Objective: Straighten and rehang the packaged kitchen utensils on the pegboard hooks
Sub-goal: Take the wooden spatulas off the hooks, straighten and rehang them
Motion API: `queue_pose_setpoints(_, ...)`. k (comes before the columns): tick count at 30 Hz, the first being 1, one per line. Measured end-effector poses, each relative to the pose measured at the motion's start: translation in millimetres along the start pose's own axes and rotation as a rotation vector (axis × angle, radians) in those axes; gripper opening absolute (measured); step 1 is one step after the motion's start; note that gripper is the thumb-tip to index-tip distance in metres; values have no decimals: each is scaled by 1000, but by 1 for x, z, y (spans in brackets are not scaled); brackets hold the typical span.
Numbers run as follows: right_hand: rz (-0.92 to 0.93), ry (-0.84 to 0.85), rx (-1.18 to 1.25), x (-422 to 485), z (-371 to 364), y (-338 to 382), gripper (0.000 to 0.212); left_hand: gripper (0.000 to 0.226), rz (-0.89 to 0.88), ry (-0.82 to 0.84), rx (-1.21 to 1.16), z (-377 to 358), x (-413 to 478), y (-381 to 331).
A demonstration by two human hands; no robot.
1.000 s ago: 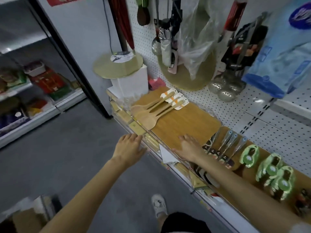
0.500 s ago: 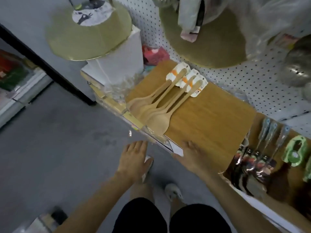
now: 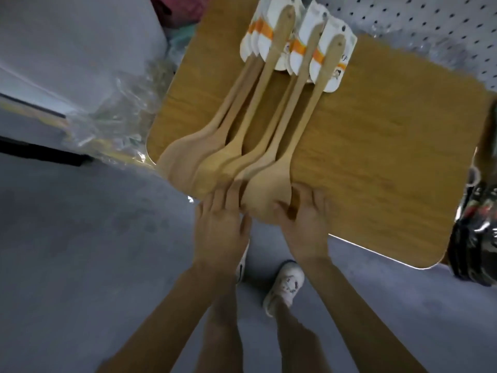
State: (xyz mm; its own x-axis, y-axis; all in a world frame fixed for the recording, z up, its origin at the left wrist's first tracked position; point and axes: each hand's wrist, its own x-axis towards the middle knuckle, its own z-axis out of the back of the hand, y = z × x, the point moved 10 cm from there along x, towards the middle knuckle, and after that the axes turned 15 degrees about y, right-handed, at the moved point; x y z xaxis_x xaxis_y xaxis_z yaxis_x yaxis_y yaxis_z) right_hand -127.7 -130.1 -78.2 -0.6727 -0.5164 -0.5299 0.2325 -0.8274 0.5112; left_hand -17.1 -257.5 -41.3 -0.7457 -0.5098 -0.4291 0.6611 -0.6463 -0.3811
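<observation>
Several wooden spatulas [image 3: 271,109] with white and orange card labels [image 3: 328,57] lie fanned out on a wooden board [image 3: 376,146], their blades pointing toward me. My left hand [image 3: 219,227] reaches the blades from below, its straight fingertips touching the middle ones. My right hand [image 3: 305,224] lies beside it, thumb against the rightmost spatula blade [image 3: 269,189] and fingers spread flat on the board. Neither hand visibly grips anything.
White pegboard [image 3: 457,30] rises behind the board. Crinkled clear plastic packaging [image 3: 115,114] and a white box [image 3: 67,41] sit to the left. Dark, shiny packaged items [image 3: 478,224] hang at the right edge. Grey floor and my shoes [image 3: 285,286] are below.
I have leaned in closer over the board. Both hands moved forward from its front edge to the spatula blades and now touch them.
</observation>
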Motion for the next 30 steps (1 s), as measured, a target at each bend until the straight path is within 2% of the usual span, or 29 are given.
queue_pose_setpoints(4,-53,-73,81,2,-5,-8,50,51,93,-22,-195,-2,3,7)
queue_pose_setpoints(8,-102,-74,196,1,-7,-13,50,43,280,9,-536,-3,8,19)
queue_pose_setpoints(10,-115,-54,257,1,-8,-14,48,32,343,30,-714,-4,14,23)
queue_pose_setpoints(12,-113,-24,327,1,-8,-14,47,11,301,93,-737,-4,27,17)
queue_pose_setpoints(13,-112,-8,357,2,-9,-14,46,7,266,138,-710,-4,34,10)
queue_pose_setpoints(15,-112,16,404,2,-7,-15,46,21,214,205,-671,-7,42,-3)
queue_pose_setpoints(18,-113,56,526,3,-5,-16,43,23,151,237,-695,-6,44,-15)
queue_pose_setpoints(21,-124,116,729,-2,-3,-22,32,32,137,288,-822,-10,38,-16)
queue_pose_setpoints(25,-113,143,875,-22,4,-26,14,29,138,346,-942,-8,15,-25)
queue_pose_setpoints(30,-145,180,1099,-62,7,-43,21,16,130,430,-1030,-15,-20,-40)
